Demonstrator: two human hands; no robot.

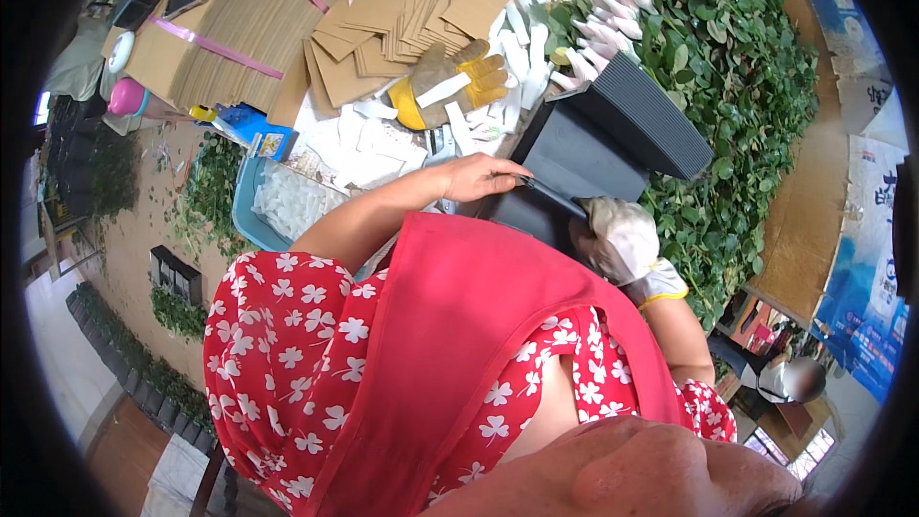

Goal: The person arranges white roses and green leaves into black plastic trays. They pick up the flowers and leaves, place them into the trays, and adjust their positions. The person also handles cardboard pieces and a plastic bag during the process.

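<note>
In front of my body stands a black angled trough (pixel 586 148), with a ribbed panel on its far right side. My bare left hand (pixel 483 178) pinches its near edge at the left, thumb and finger closed on the rim. My right hand (pixel 617 237), in a whitish work glove with a yellow-edged cuff, is closed over the same rim further right. The trough's inside looks bare where I can see it. Beyond it to the right, wrapped flower heads (pixel 613 19) in white and pink sleeves lie with their leafy green stems (pixel 723 105).
Cut cardboard sheets (pixel 407 14) and a grey-yellow glove (pixel 450 86) lie at the far left, beside a strapped cardboard stack (pixel 244 24). A blue bin (pixel 247 206) holds white sleeves. At the lower right another person (pixel 780 378) is in the background.
</note>
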